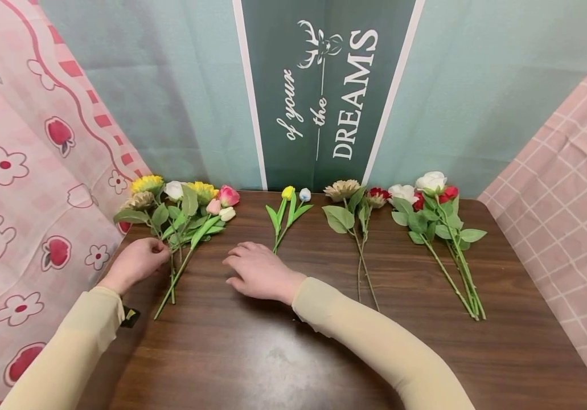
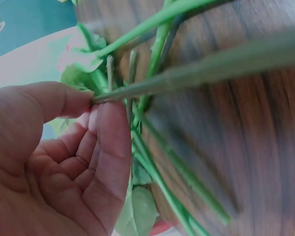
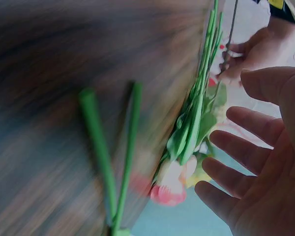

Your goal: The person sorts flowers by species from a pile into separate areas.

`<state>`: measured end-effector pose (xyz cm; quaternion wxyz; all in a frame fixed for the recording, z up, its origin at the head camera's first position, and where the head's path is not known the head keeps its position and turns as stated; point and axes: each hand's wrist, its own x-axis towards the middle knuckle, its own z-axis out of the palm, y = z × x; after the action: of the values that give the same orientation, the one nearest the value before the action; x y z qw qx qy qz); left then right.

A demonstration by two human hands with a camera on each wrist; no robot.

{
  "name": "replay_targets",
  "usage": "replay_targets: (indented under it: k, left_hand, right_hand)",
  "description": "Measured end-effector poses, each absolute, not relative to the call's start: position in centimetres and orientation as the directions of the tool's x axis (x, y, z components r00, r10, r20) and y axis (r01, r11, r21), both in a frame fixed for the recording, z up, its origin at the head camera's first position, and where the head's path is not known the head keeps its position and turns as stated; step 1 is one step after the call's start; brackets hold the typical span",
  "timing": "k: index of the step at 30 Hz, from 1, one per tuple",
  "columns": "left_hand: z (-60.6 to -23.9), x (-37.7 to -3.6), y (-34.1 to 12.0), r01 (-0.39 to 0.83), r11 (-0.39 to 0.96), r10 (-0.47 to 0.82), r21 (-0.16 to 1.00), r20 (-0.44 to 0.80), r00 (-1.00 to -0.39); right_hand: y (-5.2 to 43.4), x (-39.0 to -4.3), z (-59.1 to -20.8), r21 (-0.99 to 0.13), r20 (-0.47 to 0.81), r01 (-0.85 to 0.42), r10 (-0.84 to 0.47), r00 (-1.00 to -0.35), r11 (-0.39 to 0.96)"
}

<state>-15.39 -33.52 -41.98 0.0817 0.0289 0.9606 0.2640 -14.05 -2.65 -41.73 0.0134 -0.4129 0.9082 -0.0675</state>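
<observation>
A bunch of artificial flowers (image 1: 185,208), with sunflowers, pink and white tulips and green leaves, lies at the back left of the brown wooden table (image 1: 273,353). My left hand (image 1: 160,250) is at its stems. In the left wrist view the thumb and forefinger of the left hand (image 2: 94,101) pinch one green stem (image 2: 196,71) near its end. My right hand (image 1: 237,263) hovers low over the table with straight, spread fingers and holds nothing, just left of the stems of a yellow and a white tulip (image 1: 288,213). The right wrist view shows the right hand (image 3: 236,162) with its palm empty.
Two beige and dark red flowers (image 1: 356,208) lie right of centre, and white and red roses (image 1: 434,196) farther right. A green "DREAMS" banner (image 1: 324,91) hangs behind. Pink patterned cloth (image 1: 21,171) walls the left side and pink checked cloth (image 1: 570,188) the right.
</observation>
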Motion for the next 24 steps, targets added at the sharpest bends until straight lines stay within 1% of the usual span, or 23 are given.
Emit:
replay_targets:
  k: [6, 9, 11, 15, 17, 19, 22, 24]
  left_hand:
    - [-40.8, -15.1, -33.6, 0.053, 0.863, 0.097, 0.502, -0.061, -0.993]
    - [-40.1, -14.9, -32.2, 0.069, 0.827, 0.122, 0.558, -0.057, -0.991]
    - [-39.9, -14.7, -30.6, 0.075, 0.78, 0.15, 0.621, -0.068, -0.986]
    - [-40.4, -14.5, -25.8, 0.094, 0.673, 0.23, 0.733, -0.087, -0.969]
    - [-40.9, -14.4, -22.7, 0.1, 0.61, 0.265, 0.786, -0.083, -0.961]
    - [-41.5, -14.5, -19.2, 0.095, 0.519, 0.304, 0.849, -0.079, -0.949]
    - [-42.2, -14.7, -13.8, 0.098, 0.377, 0.357, 0.921, -0.047, -0.933]
    - [-42.5, -14.9, -10.6, 0.105, 0.293, 0.392, 0.95, -0.019, -0.92]
  right_hand:
    - [0.9, -14.8, -41.7, -0.199, 0.099, -0.713, -0.71, -0.697, 0.672]
    - [3.1, -15.0, -41.7, -0.243, 0.149, -0.687, -0.674, -0.724, 0.685]
    - [4.7, -15.2, -41.7, -0.282, 0.2, -0.668, -0.638, -0.743, 0.689]
    - [7.7, -15.2, -41.8, -0.414, 0.304, -0.596, -0.513, -0.803, 0.688]
    - [9.2, -15.0, -41.9, -0.514, 0.329, -0.533, -0.42, -0.846, 0.672]
    - [10.7, -14.8, -41.9, -0.616, 0.327, -0.458, -0.321, -0.889, 0.641]
    - [12.8, -14.5, -41.7, -0.763, 0.301, -0.358, -0.195, -0.934, 0.537]
    - [13.9, -14.3, -41.6, -0.84, 0.276, -0.307, -0.136, -0.952, 0.448]
